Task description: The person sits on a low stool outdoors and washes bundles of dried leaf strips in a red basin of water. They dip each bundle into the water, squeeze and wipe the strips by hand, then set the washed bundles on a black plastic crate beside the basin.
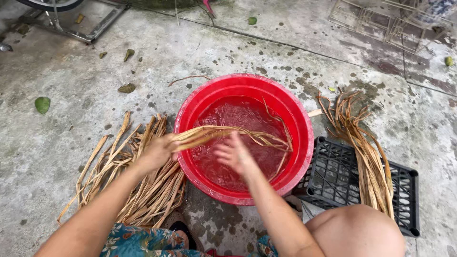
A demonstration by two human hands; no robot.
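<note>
**Rinsing a bundle of dried strips over the red basin**

The left hand has its grip closed around one end of the bundle of tan strips, held just above the water in the red basin. The right hand is blurred beside the strips, fingers spread, holding nothing I can make out. Best, I judge, to keep the left grip firm and stroke along the fibres. The bundle's long axis runs left to right, loose ends pointing to the basin's right rim.

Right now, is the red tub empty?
No, the red tub holds water, and the left hand holds a bundle of dried leaves over it.
</note>
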